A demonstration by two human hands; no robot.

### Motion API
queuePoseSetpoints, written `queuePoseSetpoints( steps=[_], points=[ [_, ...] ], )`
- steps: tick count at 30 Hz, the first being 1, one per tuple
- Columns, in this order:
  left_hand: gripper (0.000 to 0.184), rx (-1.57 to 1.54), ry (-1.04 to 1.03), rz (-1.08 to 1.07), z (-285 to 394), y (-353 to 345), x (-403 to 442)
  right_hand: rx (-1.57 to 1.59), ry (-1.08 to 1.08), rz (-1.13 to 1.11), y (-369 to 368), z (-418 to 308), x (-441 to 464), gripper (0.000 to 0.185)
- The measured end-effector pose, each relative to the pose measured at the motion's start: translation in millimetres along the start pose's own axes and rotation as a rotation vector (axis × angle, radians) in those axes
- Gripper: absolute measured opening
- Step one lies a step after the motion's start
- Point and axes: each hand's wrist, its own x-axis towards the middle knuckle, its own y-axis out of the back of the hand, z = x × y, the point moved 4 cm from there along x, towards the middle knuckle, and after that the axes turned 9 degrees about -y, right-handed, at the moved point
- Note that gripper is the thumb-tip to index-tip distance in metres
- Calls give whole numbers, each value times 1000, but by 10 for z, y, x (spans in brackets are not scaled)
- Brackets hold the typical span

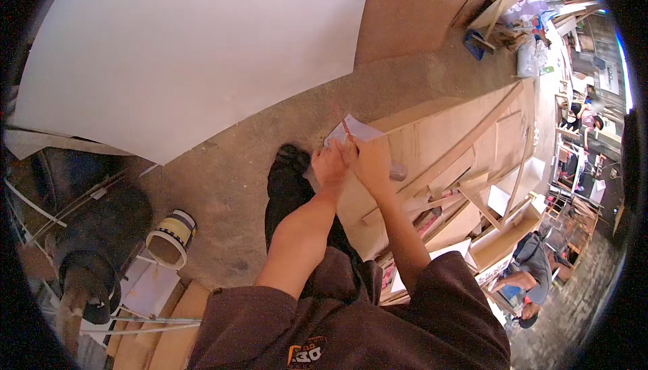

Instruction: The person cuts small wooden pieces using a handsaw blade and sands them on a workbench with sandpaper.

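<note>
Basically both bare hands are together mid-frame, left hand point(331, 165) against right hand point(372, 164), by the left end of a wooden board point(482, 117). White paper point(364, 131) is at the fingertips, near that board's upper left corner; whether it rests on the board, can't tell. Slim red stick point(348, 130), pencil-like, juts up from where the hands meet, across the paper. Fingers of both hands look bent inward; which hand grips stick or paper, can't tell, contact partly hidden. Greyish round object point(398, 171) just beside the right wrist, on the board side.

Black shoe point(291, 157) on concrete floor point(229, 167), left of the hands. Big white sheet point(196, 39) upper left, its lower corner pointing toward a pale bucket point(172, 238) with yellow and dark bands, tipped on its side. Brown panel point(412, 16) borders the sheet's right edge. Blue dustpan point(475, 45) near the floor's upper right. Wood offcuts point(466, 211) piled below the board. Person in grey point(536, 275) lower right, well apart.
</note>
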Motion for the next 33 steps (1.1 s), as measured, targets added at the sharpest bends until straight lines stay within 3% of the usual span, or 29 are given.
queuePoseSetpoints(
  steps=[2,4,8,12,14,16,17,18,20,22,23,25,27,29,32,33],
  points=[
    [20,-5,-6,8,25,83,9,39,-34,3,-137,80,-16,33],
    [18,6,14,-118,39,98,13,32,-52,16,-264,130,51,32],
    [18,-4,-44,-80,34,59,0,12,9,14,-187,129,84,32],
    [19,128,-147,118,-304,-716,-229,99,41,10,151,-36,-187,36],
    [18,139,-225,214,-207,-577,-148,59,-24,-20,-158,71,-13,36],
    [19,-93,44,25,-4,77,-8,29,-88,-57,-195,81,-28,36],
    [19,-86,36,27,-130,-156,-71,48,-76,-25,22,-54,-142,37],
    [20,-16,-43,151,-307,-592,-153,53,-68,-6,149,-101,-221,38],
    [20,51,-110,266,-317,-695,-216,52,-119,-65,302,-104,-419,38],
    [22,195,-140,143,-101,-244,-120,48,-184,-144,130,13,-433,38],
    [22,243,-158,106,-18,-74,-59,43,-142,-64,-130,81,-201,37],
    [23,-84,18,14,-67,-11,-6,44,-99,17,-141,35,-110,36],
    [23,11,-87,123,-375,-665,-142,43,-107,-13,-61,42,-241,33],
    [23,91,-168,219,-426,-870,-249,54,-111,-24,137,42,-556,34],
    [23,173,-224,221,-151,-334,-149,51,-128,-6,39,21,-499,35],
    [23,16,-104,117,-70,-87,-37,47,-127,12,31,4,-341,36]
  ],
)
